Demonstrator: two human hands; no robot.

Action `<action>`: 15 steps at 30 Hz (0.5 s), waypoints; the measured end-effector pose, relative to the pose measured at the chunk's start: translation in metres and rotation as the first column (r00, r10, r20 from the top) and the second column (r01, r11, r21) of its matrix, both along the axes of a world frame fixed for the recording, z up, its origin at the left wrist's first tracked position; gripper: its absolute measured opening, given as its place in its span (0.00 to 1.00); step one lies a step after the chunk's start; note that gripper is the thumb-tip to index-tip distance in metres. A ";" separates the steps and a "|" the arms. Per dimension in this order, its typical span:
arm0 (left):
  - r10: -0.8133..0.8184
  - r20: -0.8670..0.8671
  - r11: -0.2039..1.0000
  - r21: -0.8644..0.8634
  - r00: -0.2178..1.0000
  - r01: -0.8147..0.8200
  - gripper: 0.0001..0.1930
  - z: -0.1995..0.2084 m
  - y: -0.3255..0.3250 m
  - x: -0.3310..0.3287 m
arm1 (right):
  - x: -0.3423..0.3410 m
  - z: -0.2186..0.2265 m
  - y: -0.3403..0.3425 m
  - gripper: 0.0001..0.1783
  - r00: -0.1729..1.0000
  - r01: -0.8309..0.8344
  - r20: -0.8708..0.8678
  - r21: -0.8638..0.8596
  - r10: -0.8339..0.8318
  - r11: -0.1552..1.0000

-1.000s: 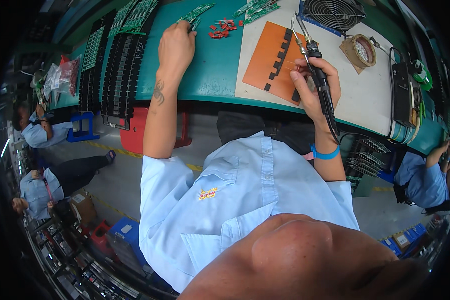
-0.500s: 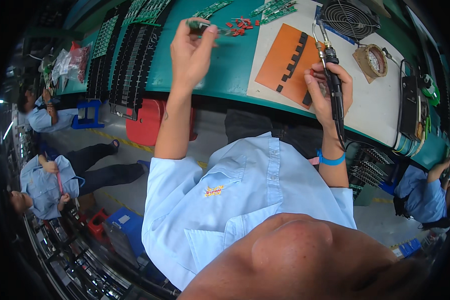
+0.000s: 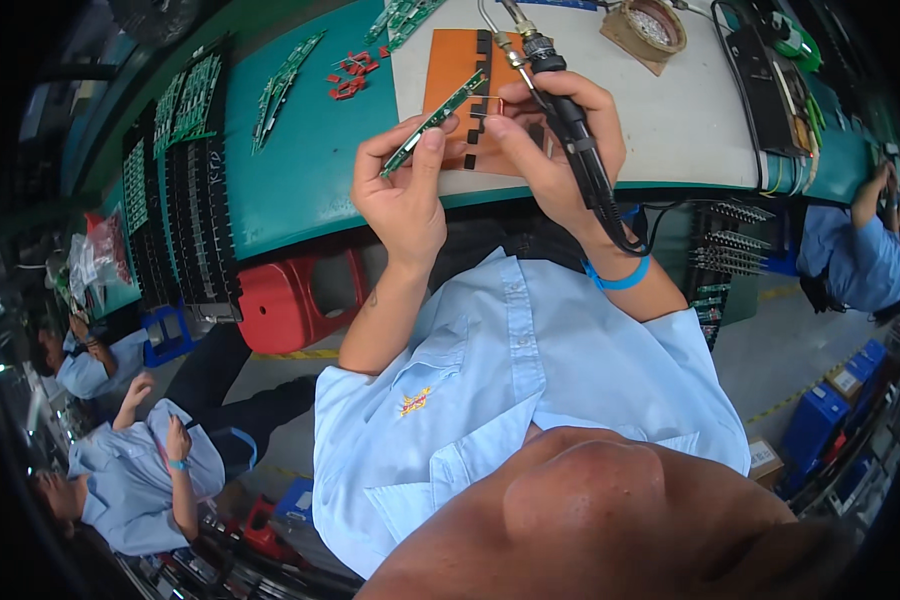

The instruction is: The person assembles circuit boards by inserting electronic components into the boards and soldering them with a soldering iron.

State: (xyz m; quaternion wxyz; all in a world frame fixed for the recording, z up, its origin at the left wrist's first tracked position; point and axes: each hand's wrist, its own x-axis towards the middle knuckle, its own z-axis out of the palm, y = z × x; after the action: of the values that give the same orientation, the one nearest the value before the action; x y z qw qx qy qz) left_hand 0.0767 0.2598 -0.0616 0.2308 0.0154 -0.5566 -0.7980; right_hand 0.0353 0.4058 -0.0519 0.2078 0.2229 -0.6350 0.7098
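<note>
My left hand (image 3: 402, 205) pinches a narrow green circuit board (image 3: 438, 122) between thumb and fingers, tilted with its far end up to the right. Close to its right, my right hand (image 3: 555, 170) holds a small red component (image 3: 500, 106) between thumb and forefinger. Thin leads from the component reach toward the board; whether they touch it I cannot tell. The same hand also keeps a black soldering iron (image 3: 577, 135), with a thin metal tube beside its barrel, against the palm, tip pointing away. Beneath both hands lies an orange mat (image 3: 452, 60) with a black notched strip (image 3: 484, 45).
Loose red components (image 3: 352, 75) and green boards (image 3: 288, 85) lie on the green bench (image 3: 300, 190). Black racks (image 3: 195, 220) stand at left. A round tin (image 3: 645, 28) and black box (image 3: 770, 95) sit right. A red stool (image 3: 295, 300) is below; co-workers (image 3: 140, 470) are nearby.
My left hand has come right with the board, toward my right hand. The red component is now held up beside the board. My view has shifted to the right.
</note>
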 end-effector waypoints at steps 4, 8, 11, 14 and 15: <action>0.012 -0.020 1.000 0.002 1.000 -0.012 0.11 -0.002 0.006 0.003 | 0.002 -0.005 -0.003 0.29 0.999 0.029 -0.016 0.069 -0.028 0.997; 0.016 -0.045 1.000 -0.001 0.999 -0.016 0.11 -0.002 0.009 0.004 | 0.002 -0.006 -0.002 0.29 0.998 0.054 -0.032 0.088 -0.052 0.995; 0.017 -0.052 1.000 0.021 0.998 -0.016 0.10 0.000 0.010 0.005 | 0.001 -0.006 -0.001 0.29 0.997 0.057 -0.055 0.074 -0.053 0.996; 0.007 -0.064 1.000 0.030 0.998 -0.005 0.10 0.001 0.013 0.005 | 0.003 -0.005 -0.002 0.29 0.998 0.053 -0.044 0.068 -0.050 0.996; 0.003 -0.071 0.999 0.034 0.997 -0.001 0.10 0.001 0.013 0.006 | 0.003 -0.005 -0.002 0.29 0.998 0.050 -0.040 0.065 -0.047 0.997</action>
State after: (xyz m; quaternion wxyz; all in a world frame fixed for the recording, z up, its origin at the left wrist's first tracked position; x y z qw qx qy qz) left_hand 0.0824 0.2731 -0.0602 0.2510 -0.0083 -0.5342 -0.8072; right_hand 0.0382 0.4039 -0.0569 0.2296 0.2275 -0.6592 0.6790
